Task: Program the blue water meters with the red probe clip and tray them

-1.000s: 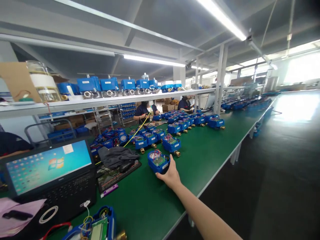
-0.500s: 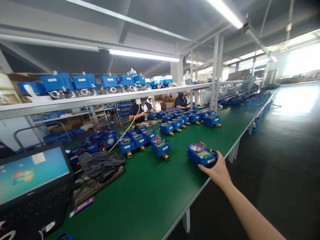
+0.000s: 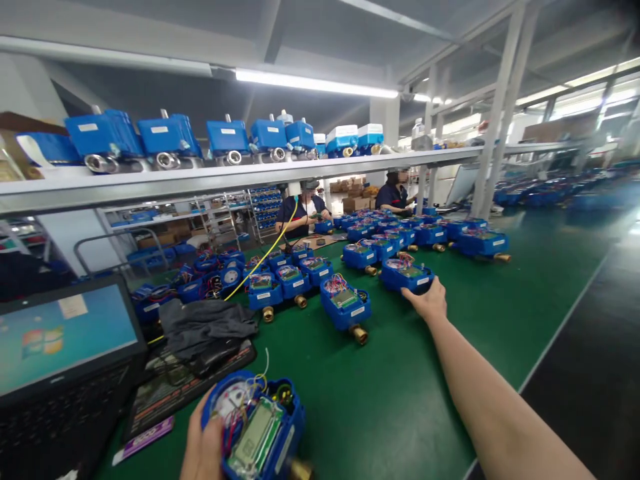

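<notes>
My left hand (image 3: 204, 437) grips the side of an open blue water meter (image 3: 293, 427) low in the view. Its round dial, green board with a display and loose wires show, and a brass fitting sticks out at its lower right. My right arm reaches forward over the green bench. At its end my right hand (image 3: 429, 301) has thumb and fingers around the near end of another blue water meter (image 3: 407, 275). A third water meter (image 3: 345, 303) sits between the two, touched by neither hand.
At left stand a laptop (image 3: 65, 340), a keyboard (image 3: 185, 387) and a dark cloth (image 3: 207, 327). Rows of water meters (image 3: 360, 253) cover the bench's far side. Overhead runs a shelf (image 3: 240, 172) with more meters; a yellow cable (image 3: 267, 257) hangs down. Two people sit across the bench.
My right hand has moved its water meter away from the bench's near edge, toward the rows. My left hand has come into view holding another meter. The view has turned.
</notes>
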Demonstrator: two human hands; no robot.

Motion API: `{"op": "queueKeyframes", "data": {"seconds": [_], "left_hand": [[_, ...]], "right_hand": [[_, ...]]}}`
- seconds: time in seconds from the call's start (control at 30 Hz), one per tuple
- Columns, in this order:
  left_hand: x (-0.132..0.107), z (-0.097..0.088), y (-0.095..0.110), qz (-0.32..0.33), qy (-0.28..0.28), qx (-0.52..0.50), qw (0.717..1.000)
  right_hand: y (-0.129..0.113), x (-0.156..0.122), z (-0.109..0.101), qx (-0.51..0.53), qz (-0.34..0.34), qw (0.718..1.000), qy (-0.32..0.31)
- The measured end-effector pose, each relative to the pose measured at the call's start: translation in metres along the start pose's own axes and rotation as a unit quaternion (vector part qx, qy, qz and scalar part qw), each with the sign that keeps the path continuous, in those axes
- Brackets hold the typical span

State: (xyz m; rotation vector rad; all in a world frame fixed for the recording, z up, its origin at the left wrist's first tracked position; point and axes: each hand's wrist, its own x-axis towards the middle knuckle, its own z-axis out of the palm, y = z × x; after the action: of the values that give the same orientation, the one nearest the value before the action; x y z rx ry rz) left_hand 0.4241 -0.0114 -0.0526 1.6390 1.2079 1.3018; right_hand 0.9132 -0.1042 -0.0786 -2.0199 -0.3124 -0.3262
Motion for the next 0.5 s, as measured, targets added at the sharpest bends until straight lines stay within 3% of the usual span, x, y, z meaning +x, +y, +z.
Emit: {"op": "queueKeyframes", "data": {"seconds": [0.13,0.3,0.4,0.5], "left_hand": [[0.003,0.034,0.012,-0.045,-0.042,-0.047,0.997],[0.003,0.042,0.011,-0.025,-0.074,-0.054,0.995],[0.002,0.045,0.006,-0.015,-0.096,-0.049,0.994],[-0.002,0.050,0.003,-0.011,-0.123,-0.045,0.991]], "right_hand": [[0.001,-0.003,0.002,0.016,-0.019,1.000,0.007],[-0.025,-0.022,-0.019,0.061,-0.068,0.995,0.038],[-0.052,-0.071,-0.039,0.107,-0.140,0.984,-0.014],[-0.071,-0.156,-0.060,0.152,-0.240,0.942,-0.177]]}}
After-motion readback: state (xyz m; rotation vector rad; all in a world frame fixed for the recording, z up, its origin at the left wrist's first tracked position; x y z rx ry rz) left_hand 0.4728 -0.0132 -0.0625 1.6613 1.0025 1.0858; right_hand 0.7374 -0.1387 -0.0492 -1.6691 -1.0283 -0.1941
